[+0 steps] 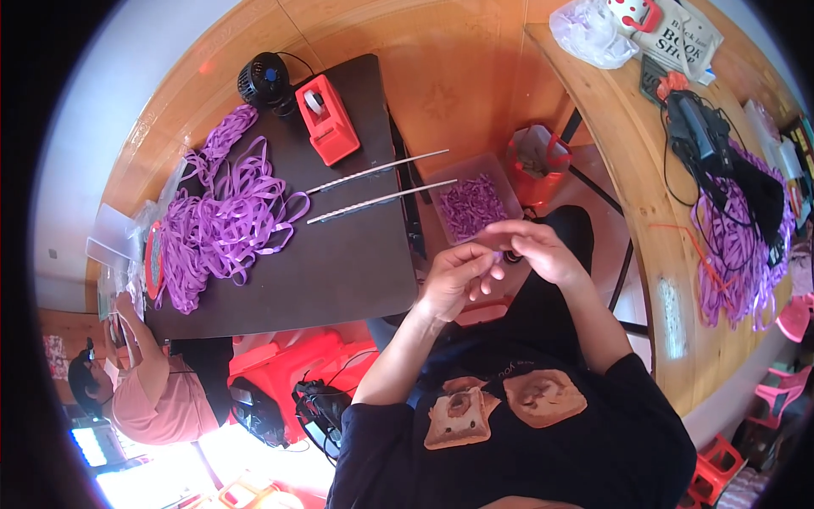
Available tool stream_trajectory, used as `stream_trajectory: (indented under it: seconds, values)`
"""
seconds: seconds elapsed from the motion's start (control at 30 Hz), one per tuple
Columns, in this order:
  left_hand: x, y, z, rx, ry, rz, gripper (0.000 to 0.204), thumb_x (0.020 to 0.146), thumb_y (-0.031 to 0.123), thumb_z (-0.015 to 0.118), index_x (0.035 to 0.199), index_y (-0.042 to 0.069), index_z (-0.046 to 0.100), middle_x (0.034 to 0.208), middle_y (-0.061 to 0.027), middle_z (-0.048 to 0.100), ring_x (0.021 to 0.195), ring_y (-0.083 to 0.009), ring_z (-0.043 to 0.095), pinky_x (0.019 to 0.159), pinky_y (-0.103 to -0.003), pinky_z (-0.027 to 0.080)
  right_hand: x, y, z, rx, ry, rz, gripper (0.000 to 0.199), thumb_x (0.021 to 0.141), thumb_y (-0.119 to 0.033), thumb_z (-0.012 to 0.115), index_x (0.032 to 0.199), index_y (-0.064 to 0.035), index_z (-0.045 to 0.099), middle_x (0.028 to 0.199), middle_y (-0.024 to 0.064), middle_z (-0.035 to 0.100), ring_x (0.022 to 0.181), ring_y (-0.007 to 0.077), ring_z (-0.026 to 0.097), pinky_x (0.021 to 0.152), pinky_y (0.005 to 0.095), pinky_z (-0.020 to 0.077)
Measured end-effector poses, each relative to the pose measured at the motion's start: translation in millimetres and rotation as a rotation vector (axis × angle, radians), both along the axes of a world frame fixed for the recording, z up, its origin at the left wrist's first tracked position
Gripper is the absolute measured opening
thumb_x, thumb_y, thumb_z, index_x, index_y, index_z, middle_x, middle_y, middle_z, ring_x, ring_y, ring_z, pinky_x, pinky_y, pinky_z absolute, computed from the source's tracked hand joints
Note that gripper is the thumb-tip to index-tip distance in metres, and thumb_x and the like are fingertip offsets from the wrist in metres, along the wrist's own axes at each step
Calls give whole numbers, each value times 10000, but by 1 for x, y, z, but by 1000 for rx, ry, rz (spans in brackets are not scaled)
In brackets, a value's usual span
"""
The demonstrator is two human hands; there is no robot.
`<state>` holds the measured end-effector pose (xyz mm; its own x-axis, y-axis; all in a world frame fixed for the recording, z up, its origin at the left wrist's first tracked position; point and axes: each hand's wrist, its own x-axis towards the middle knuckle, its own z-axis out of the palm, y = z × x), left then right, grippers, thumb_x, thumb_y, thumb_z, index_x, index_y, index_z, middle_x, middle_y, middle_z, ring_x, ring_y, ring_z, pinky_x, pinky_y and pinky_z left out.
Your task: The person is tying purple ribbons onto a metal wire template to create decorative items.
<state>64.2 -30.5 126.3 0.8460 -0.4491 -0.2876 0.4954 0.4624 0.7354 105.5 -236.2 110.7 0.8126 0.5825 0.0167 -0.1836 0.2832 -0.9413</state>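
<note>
Over my lap, my left hand point(462, 278) and my right hand point(547, 253) are brought close together, their fingertips nearly meeting. My left hand's fingers are curled with the thumb pressed toward them; what they hold, if anything, is too small to make out. The fingers of my right hand stretch out over the left fingertips, with nothing visible in them. Just beyond my hands stands a clear plastic tub point(515, 197) of small purple pieces point(471, 208). A loose heap of purple ribbon point(229, 212) lies on the dark table to the left.
On the dark table point(339, 280) are two thin metal rods point(381, 202), a red tape dispenser point(329, 120) and a black fan point(264, 81). A red bucket point(539, 161) stands behind the tub. The wooden table point(678, 339) at right carries more purple ribbon point(738, 246). Another person point(165, 399) sits at left.
</note>
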Motion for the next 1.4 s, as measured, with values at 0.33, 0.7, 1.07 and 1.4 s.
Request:
stream_trajectory:
  seconds: [0.33,0.7,1.07,1.4]
  values:
    - [-25,1,-3,-11,95,103,158,912,196,620,945,44,645,671,31,546,535,-32,443,489,-178,401,-7,0,22,-84,-149,121,140,775,61,670,907,14,661,804,22,590,727,85,546,651,213,437]
    - [-27,4,21,-49,87,-40,188,917,151,613,961,-22,669,648,25,543,541,-43,389,491,-187,305,-13,9,49,-246,-708,-19,63,810,42,639,871,38,623,785,92,580,685,186,584,602,288,456]
    - [-36,-9,23,1254,-1390,393,109,713,-20,625,815,-9,589,618,-106,529,510,-259,528,444,-340,419,-24,17,50,-435,-677,-62,97,792,109,579,859,42,599,777,95,576,683,202,589,624,281,470]
    - [-32,-6,6,489,-203,264,182,913,133,609,1010,-11,665,634,28,565,496,-22,441,444,-195,334,3,0,30,-494,-807,-137,152,793,43,638,939,3,645,781,109,607,695,217,618,639,292,476]
